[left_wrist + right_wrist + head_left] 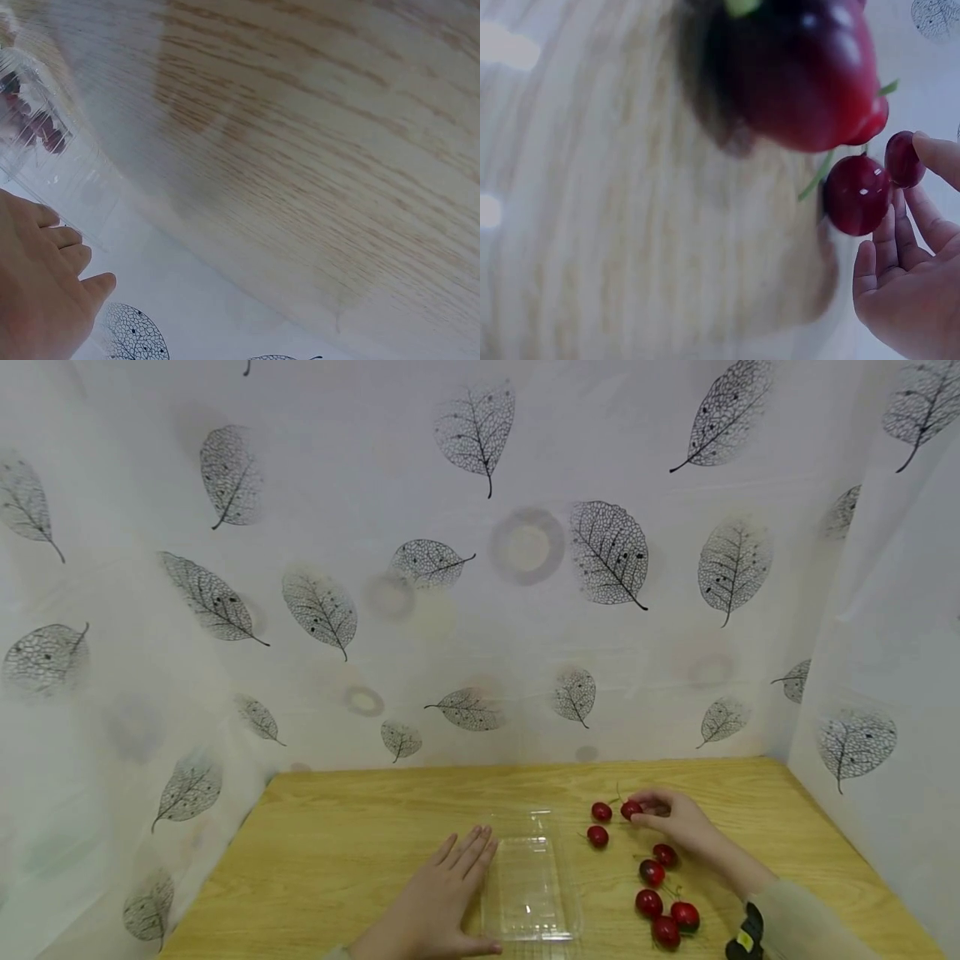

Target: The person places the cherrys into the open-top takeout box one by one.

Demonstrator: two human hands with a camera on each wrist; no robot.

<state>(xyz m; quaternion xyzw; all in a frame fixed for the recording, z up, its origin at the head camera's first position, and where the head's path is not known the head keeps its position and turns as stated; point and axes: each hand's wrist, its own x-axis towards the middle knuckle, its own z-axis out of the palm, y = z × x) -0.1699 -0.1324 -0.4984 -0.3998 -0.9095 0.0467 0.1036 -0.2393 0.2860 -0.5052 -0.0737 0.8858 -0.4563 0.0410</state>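
My right hand (678, 820) pinches a dark red cherry (632, 810) between thumb and fingertips at the back of the group. In the right wrist view, that cherry (904, 160) sits at the thumb and fingers of the right hand (911, 292). Two more cherries, one at the back (602, 812) and one in front of it (597, 837), lie just left of it. Spread fingers of my left hand (448, 893) rest along the left side of a clear plastic box (531, 893). The left wrist view shows the left hand (45, 277) beside the transparent box wall (82, 176).
Several cherries (648, 903) with green stems lie in a cluster on the wooden table (360, 827), right of the box and below the right forearm. A white curtain (517, 635) with leaf prints hangs behind the table and along both sides.
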